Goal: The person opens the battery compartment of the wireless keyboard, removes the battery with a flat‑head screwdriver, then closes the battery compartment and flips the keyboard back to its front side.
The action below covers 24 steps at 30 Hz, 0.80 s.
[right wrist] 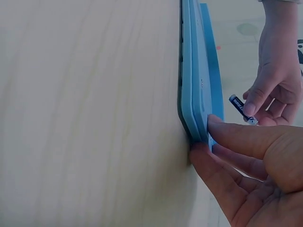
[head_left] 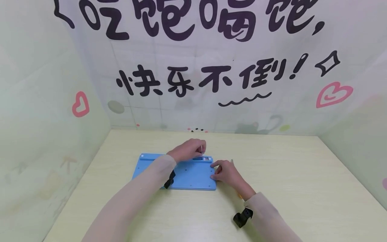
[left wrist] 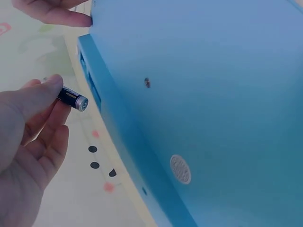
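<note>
A blue keyboard (head_left: 193,176) lies face down on the table, with its raised strip along the far side. An opening for batteries (head_left: 198,158) shows near the right end of that strip. My left hand (head_left: 190,149) is above the strip, and in the left wrist view it pinches a small dark battery (left wrist: 73,98) between thumb and fingers. The battery is apart from the keyboard, close beside the opening. With thumb and fingers, my right hand (head_left: 226,173) grips the keyboard's right edge; the right wrist view shows the thumb on the upturned underside (right wrist: 204,94).
The pale wooden table (head_left: 287,174) runs up to a printed cloth wall (head_left: 196,111) at the back, with cloth walls at both sides. An orange thing (head_left: 240,195) shows partly from behind my right wrist; its kind is hidden.
</note>
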Available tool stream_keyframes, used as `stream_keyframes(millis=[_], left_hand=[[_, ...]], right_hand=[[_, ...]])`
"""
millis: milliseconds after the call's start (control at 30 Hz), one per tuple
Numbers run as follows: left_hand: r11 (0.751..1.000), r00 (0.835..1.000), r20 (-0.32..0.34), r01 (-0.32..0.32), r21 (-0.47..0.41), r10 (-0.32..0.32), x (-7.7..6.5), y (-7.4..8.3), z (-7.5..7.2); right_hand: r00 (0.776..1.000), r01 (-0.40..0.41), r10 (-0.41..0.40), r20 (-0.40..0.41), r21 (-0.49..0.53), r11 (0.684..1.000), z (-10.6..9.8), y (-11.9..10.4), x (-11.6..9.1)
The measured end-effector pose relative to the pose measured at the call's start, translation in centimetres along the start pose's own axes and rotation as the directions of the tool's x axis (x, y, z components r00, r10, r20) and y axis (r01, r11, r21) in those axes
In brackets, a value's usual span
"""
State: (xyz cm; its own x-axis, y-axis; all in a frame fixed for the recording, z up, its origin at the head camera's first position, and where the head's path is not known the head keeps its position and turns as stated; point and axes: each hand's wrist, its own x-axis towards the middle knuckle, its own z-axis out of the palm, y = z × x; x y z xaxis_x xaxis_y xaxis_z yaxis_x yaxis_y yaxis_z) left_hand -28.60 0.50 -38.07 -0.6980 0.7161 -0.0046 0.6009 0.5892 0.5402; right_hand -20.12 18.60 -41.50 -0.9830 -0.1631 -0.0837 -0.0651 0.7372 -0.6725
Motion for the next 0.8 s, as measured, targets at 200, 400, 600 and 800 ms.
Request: stream_keyframes(millis=[200,400,600,800], left_hand=[[1.0,1.0,0.0,0.025,0.008,-0.025,-0.3,-0.2,-0.9],[0.999,0.999,0.002,0.036,0.042,-0.036,-0.7,-0.9,-1.5],[0.995,0.998,0.011,0.066,0.072,-0.067,-1.4,-1.5,-2.3],[0.987,0.994,0.015,0.107,0.117,-0.11,-2.0,-2.4,-2.9]], right_hand=[[1.0,-0.001,0.001,0.0,-0.001,1.0,0.0,0.0,-0.1],[1.0,0.003,-0.003,0.003,0.002,1.0,0.1,-0.1,-0.1],[1.0,0.007,-0.007,-0.001,-0.007,1.0,0.0,-0.1,0.0],[1.0,0.01,-0.01,-0.003,-0.005,1.0,0.0,0.0,-0.1]])
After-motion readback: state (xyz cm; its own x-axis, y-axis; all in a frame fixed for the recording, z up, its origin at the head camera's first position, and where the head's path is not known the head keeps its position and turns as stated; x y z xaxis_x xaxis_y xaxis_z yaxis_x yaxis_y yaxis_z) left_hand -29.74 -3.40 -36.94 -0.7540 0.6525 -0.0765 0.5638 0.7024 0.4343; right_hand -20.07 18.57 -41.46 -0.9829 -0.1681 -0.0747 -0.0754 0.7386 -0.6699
